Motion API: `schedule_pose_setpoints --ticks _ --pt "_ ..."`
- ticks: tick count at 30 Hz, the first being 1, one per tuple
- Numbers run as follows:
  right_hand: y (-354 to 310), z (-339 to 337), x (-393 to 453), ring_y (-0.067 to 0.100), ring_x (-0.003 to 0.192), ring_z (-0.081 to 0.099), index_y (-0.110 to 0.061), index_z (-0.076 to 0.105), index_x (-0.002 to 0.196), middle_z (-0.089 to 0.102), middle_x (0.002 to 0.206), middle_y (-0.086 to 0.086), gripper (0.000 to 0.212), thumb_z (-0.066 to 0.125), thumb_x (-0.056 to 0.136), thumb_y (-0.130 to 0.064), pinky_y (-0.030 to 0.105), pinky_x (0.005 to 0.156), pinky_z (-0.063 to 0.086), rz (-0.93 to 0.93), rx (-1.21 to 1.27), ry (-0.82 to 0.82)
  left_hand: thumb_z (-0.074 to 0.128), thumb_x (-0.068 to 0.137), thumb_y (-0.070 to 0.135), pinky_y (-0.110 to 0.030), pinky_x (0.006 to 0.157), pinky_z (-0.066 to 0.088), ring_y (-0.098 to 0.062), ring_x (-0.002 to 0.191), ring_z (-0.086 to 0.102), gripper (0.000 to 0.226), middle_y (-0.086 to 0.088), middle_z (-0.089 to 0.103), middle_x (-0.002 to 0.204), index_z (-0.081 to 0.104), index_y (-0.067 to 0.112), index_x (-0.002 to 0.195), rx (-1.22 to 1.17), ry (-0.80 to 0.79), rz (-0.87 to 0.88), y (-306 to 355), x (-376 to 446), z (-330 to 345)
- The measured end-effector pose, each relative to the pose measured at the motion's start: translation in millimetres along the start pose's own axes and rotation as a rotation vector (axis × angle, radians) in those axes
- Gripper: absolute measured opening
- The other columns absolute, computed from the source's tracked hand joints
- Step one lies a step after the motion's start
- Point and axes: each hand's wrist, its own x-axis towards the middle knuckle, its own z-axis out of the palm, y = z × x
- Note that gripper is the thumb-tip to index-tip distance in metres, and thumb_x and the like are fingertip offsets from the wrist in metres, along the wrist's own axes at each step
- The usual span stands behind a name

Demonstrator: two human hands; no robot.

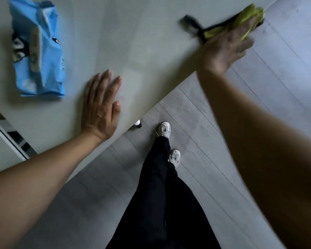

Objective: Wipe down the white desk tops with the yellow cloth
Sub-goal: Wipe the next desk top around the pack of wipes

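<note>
A: Since no streaks or damp marks can be made out on the white bench (142,42), how far along can the wiping be judged to be?

B: Somewhere in the middle, it is judged. The yellow cloth (248,18) is being worked at the far right edge of the bench, so that corner is being dealt with now. Nothing on the surface shows which parts are already done.

A: And what is left?

B: The patch under the blue packet (38,51), which lies on the bench to the left, is taken to be unwiped, as is the spot covered by the left hand (101,106). Any other desk tops named in the task are not seen here.

A: How are the hands placed?

B: The left hand is laid flat on the bench near its front edge, fingers straight and spread a little, nothing held. The right hand (226,45) is blurred; the cloth is bunched under its fingers at the bench edge, and a grip on it is judged likely, though the finger curl cannot be clearly told.

A: How does the cloth look?

B: Crumpled, yellow-green, with a dark edging or strap (192,24) trailing to its left on the bench. Detail is lost to blur.
</note>
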Motion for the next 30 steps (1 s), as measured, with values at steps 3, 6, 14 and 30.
schedule_pose_setpoints --ticks 3,6,14,30 --pt "21.3 6.7 -114.5 0.035 0.137 0.029 -0.024 0.007 0.163 0.030 0.151 0.013 0.063 0.036 0.106 -0.021 0.037 0.105 0.019 0.026 0.100 -0.112 0.030 0.106 0.034 -0.056 0.126 0.022 -0.038 0.155 0.030 0.059 -0.017 0.033 0.168 0.040 0.012 0.160 0.017 0.010 -0.006 -1.7 -1.5 0.0" --pt "43.2 15.8 -200.7 0.037 0.138 0.029 -0.029 0.000 0.162 0.026 0.153 0.014 0.067 0.038 0.108 -0.028 0.051 0.104 0.037 0.006 0.089 -0.216 0.030 0.106 0.033 -0.054 0.127 0.022 -0.037 0.155 0.031 0.059 -0.016 0.033 0.167 0.039 0.014 0.160 0.030 0.016 -0.004 -0.8 1.8 1.0" --pt "41.0 23.4 -175.5 0.037 0.137 0.030 -0.025 0.004 0.163 0.027 0.152 0.016 0.069 0.042 0.105 -0.024 0.053 0.109 0.036 0.002 0.097 -0.140 0.031 0.104 0.030 -0.054 0.126 0.023 -0.038 0.153 0.033 0.058 -0.015 0.035 0.167 0.041 0.015 0.160 -0.009 0.020 -0.007 -1.9 0.8 -1.4" --pt "33.9 28.5 -174.6 0.033 0.128 0.037 -0.027 0.008 0.163 0.034 0.140 0.011 0.067 0.037 0.103 -0.019 0.053 0.108 0.039 -0.004 -0.007 -0.004 0.041 0.097 0.016 -0.053 0.127 0.022 -0.043 0.147 0.041 0.055 -0.024 0.043 0.158 0.053 0.006 0.149 -0.188 0.044 -0.025 -12.3 -5.8 -1.8"
